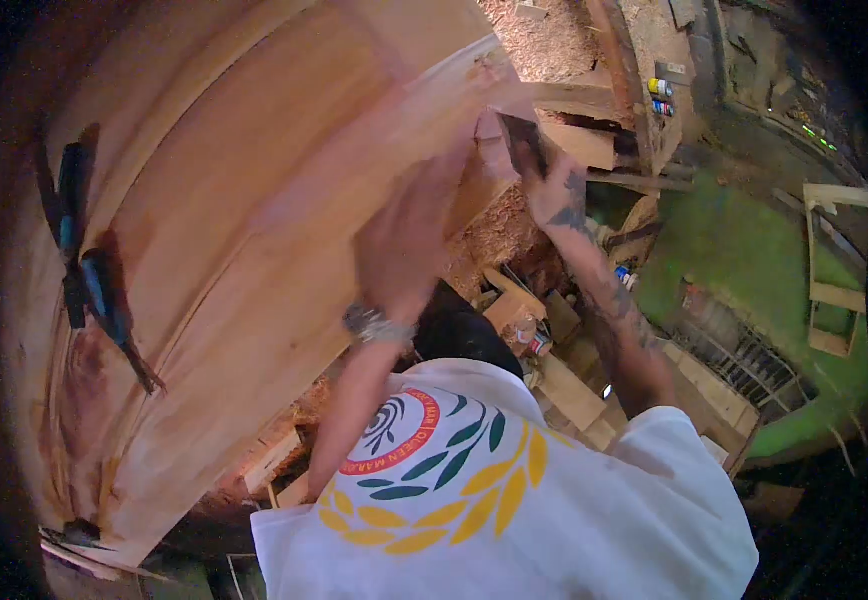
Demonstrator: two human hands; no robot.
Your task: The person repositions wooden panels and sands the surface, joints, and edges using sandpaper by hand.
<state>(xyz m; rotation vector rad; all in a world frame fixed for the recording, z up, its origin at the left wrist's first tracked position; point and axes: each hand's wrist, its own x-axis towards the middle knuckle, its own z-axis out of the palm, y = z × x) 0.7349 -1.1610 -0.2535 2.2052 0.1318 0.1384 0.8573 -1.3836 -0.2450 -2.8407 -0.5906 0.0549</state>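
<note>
Wood (284, 190) lies under the left hand (406, 235), grip unclear; the right hand (558, 195) clasps a likely stiff slab (522, 138), best edge-held.

**Head cam, fwd & steeply down**

Single view, worn on person's head, v. wide lens w/ dark rounded corners. Looks over white shirt (514, 500), close at btm ctr, toward L hand (409, 235) and R hand (559, 195), both a bit farther fwd, approx. upper mid-frame. Wood panel (294, 170) near, fills L side, its R edge running diag. thru ctr; green floor (694, 240) lower, farther off, R.
</note>
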